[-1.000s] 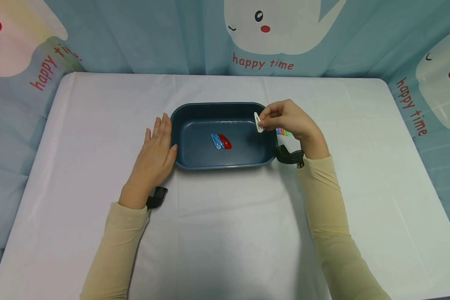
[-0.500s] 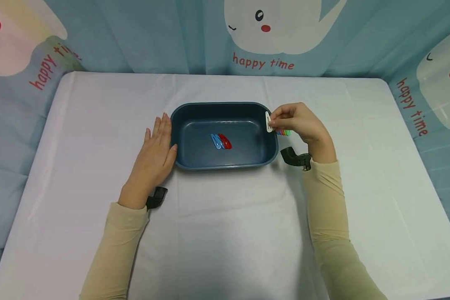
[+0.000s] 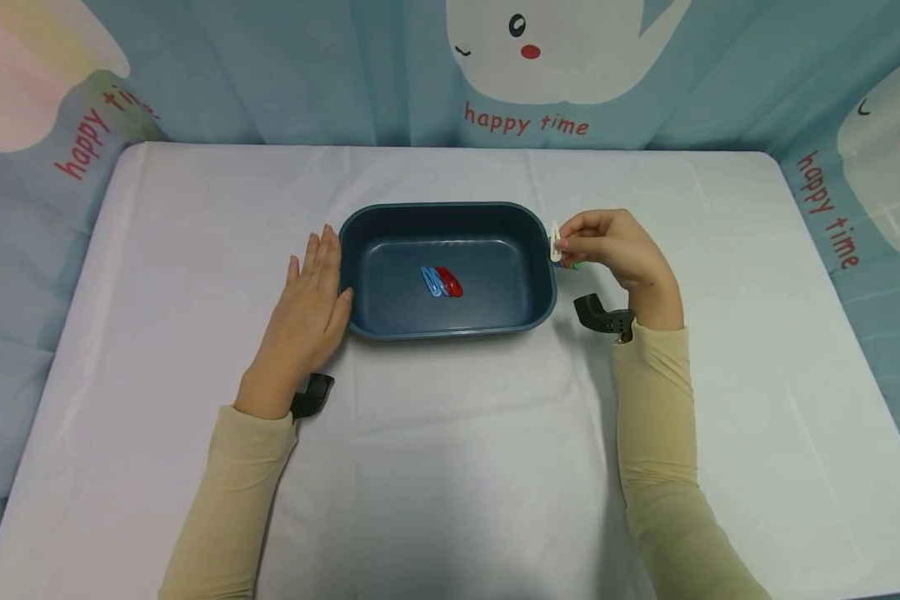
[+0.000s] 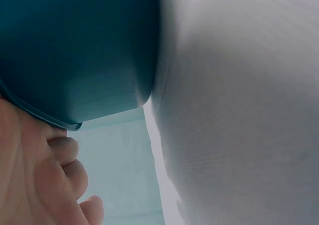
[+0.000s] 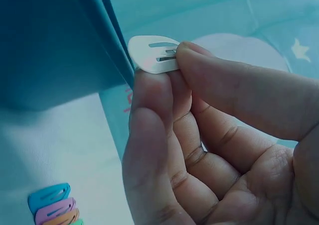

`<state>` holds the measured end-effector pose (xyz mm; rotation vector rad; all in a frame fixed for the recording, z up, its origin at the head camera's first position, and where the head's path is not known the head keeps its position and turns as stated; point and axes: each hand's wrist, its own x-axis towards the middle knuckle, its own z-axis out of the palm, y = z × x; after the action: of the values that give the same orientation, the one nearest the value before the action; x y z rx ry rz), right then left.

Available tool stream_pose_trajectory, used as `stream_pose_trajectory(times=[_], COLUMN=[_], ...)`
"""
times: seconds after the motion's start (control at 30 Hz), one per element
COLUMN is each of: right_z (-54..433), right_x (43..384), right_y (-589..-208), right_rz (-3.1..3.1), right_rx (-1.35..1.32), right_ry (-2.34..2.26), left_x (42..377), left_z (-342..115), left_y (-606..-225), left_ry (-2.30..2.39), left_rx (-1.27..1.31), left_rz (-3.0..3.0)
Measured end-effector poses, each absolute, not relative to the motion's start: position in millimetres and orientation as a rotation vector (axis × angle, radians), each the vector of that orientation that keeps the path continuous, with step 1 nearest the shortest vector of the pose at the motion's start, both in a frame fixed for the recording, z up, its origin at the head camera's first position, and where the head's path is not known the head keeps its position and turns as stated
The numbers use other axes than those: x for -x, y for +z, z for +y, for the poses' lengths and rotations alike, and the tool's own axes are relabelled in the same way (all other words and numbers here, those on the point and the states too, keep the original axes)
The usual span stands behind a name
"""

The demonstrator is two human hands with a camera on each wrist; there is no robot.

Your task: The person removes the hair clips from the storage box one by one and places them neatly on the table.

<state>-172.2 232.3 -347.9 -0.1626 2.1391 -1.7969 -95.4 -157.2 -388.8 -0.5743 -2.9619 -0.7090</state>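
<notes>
A white snap hair clip (image 5: 152,53) is pinched between the thumb and fingers of my right hand (image 3: 622,250), just outside the right rim of the dark blue basin (image 3: 450,332). Inside the basin lie blue hair clips (image 3: 433,282) and red hair clips (image 3: 450,282), side by side. My left hand (image 3: 303,308) rests with straight fingers against the basin's left side; the left wrist view shows its fingers at the rim. On the table below my right hand lies a row of coloured hair clips (image 5: 56,205), partly hidden in the head view.
A white cloth covers the table (image 3: 450,467). A blue curtain (image 3: 307,75) with printed cartoon figures hangs behind the table and along its sides. Black camera mounts (image 3: 603,317) sit at both wrists.
My right hand has moved to the right with the white hair clip, from over the basin's inside to beyond its right rim. The left hand and the basin stay put.
</notes>
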Motion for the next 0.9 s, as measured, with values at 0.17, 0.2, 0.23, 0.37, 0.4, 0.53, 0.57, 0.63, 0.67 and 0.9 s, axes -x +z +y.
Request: stream_pose_trajectory(times=[0.17, 0.2, 0.23, 0.37, 0.4, 0.53, 0.57, 0.63, 0.67, 0.9], right_z=[235, 235, 235, 235, 235, 235, 236, 237, 239, 249], right_x=[174, 174, 174, 175, 175, 175, 175, 175, 175, 176], right_y=[-349, -349, -350, -352, -352, -353, -354, -355, -356, -360], right_rz=[2.119, 2.120, 2.124, 2.139, 2.141, 2.148, 2.158, 2.180, 2.195, 2.275], right_rx=[0.148, 0.141, 0.136, 0.109, 0.102, 0.061, 0.049, 0.023, 0.009, -0.103], right_ry=[-1.822, -1.821, -1.816, -1.796, -1.791, -1.781, -1.774, -1.761, -1.753, -1.706], left_x=[96, 97, 97, 97, 97, 97, 97, 97, 97, 97], left_z=[-157, -157, -157, -157, -157, -157, -156, -156, -156, -156], left_y=[-388, -388, -388, -387, -387, -387, -387, -388, -389, -389], left_ry=[-0.715, -0.714, -0.715, -0.713, -0.713, -0.709, -0.707, -0.709, -0.710, -0.709], left_rx=[0.582, 0.583, 0.584, 0.585, 0.586, 0.585, 0.584, 0.582, 0.582, 0.577], left_rz=[-2.958, -2.959, -2.960, -2.965, -2.964, -2.967, -2.967, -2.968, -2.968, -2.973])
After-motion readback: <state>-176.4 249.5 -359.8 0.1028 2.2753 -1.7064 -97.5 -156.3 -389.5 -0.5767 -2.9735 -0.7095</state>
